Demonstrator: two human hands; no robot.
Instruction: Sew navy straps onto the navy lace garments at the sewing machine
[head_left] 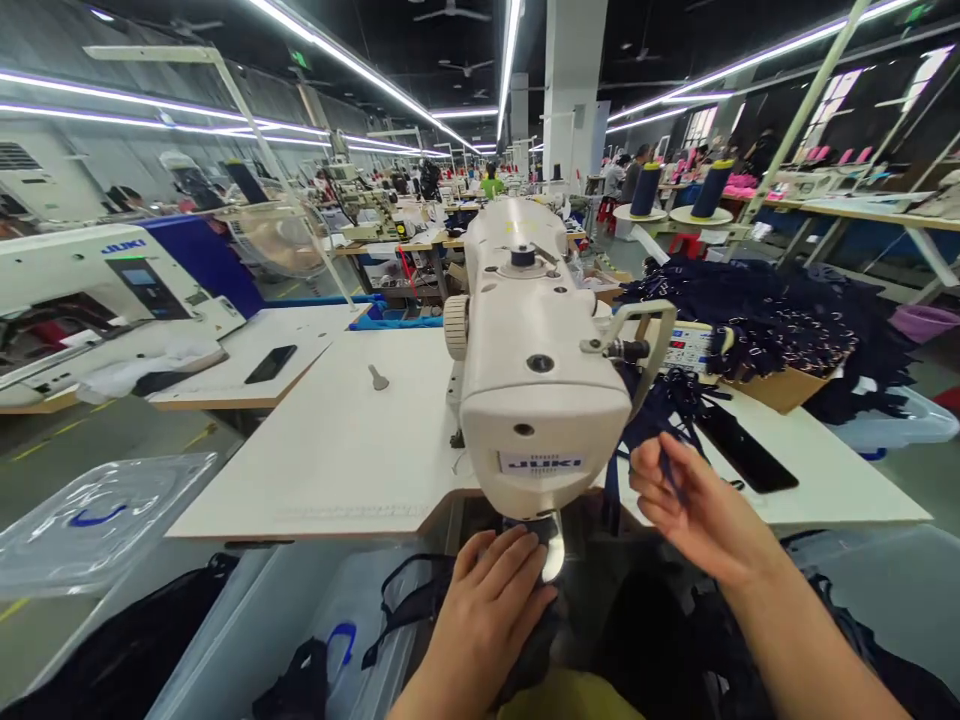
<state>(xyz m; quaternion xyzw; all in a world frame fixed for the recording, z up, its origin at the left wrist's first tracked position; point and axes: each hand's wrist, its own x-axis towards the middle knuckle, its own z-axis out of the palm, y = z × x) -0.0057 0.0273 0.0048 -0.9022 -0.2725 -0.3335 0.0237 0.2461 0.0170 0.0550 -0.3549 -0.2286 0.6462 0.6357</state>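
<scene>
The white sewing machine head stands at the centre, its needle end toward me. Just below it, my left hand lies with fingers together on dark fabric beside a lit, shiny metal part. My right hand is raised to the right of the machine, thumb and fingers pinched on a dark navy strap. More navy straps lie on the table behind that hand. Under my left hand the fabric is mostly hidden.
A metal key-like piece rests on the white table. Right of the machine are a black phone and a heap of navy straps on a cardboard box. Clear plastic bins stand below. Another machine is left.
</scene>
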